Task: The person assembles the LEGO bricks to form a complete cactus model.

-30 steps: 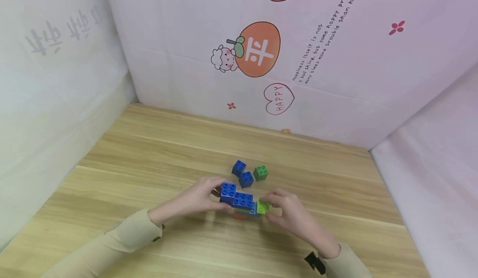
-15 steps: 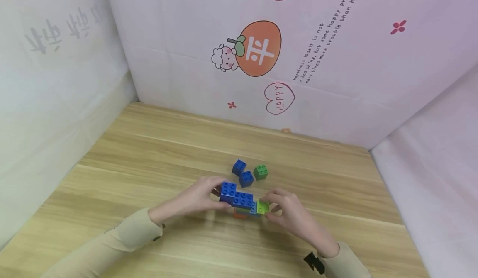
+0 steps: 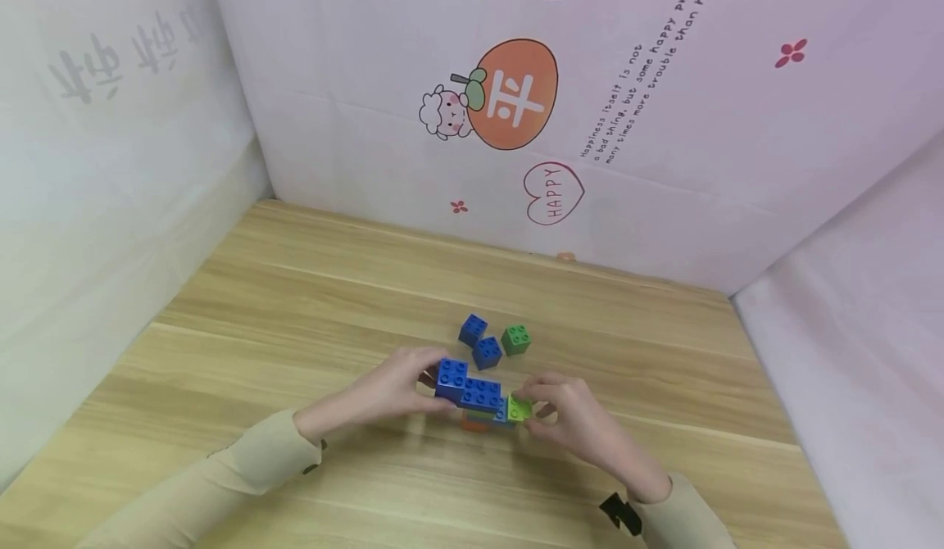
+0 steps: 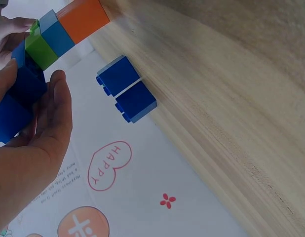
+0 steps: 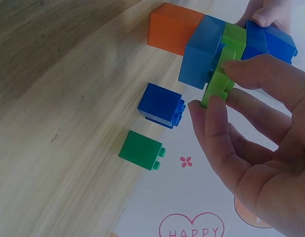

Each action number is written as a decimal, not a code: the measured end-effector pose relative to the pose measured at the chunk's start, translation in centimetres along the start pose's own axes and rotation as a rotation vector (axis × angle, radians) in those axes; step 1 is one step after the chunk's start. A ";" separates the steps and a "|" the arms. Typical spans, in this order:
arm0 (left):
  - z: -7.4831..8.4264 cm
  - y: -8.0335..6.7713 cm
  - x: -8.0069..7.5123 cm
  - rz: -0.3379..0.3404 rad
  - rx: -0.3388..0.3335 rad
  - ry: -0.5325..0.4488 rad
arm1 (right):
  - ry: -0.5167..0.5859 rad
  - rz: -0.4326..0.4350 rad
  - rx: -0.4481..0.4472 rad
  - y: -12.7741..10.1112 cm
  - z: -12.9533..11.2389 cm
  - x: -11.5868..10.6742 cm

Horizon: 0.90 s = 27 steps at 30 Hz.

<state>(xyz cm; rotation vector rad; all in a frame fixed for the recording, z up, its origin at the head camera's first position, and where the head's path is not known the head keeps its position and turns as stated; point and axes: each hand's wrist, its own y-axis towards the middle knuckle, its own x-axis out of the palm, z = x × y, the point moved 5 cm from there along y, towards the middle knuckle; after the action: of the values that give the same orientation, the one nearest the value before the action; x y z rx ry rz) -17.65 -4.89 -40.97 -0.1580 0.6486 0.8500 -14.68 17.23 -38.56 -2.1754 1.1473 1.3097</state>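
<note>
Both hands (image 3: 394, 389) hold block stack (image 3: 479, 397) (unchanged).

Smooth, glossy plastic blocks (image 3: 479, 393) rest on a matt wood-grain table (image 3: 295, 303).

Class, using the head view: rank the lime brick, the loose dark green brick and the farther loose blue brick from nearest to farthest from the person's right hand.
1. Lime brick, pinched by the right hand at the stack's right end.
2. Dark green brick, loose on the table beyond the stack.
3. Farther blue brick, loose, left of the green one.
</note>
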 end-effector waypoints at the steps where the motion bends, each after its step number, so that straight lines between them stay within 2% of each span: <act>1: 0.0 0.0 0.0 0.000 0.002 -0.001 | 0.003 -0.001 -0.002 0.0 0.0 0.0; 15: 0.1 0.1 0.0 0.003 0.009 -0.010 | 0.047 0.034 0.000 -0.1 0.6 0.5; 27: 0.0 0.1 0.1 0.008 0.008 -0.021 | 0.071 0.003 0.031 -0.1 0.8 0.4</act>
<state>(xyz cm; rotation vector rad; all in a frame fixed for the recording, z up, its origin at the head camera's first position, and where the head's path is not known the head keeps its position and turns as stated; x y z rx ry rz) -17.74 -4.76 -41.00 -0.1388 0.6329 0.8552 -14.97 17.58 -39.32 -2.2146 1.1901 1.2161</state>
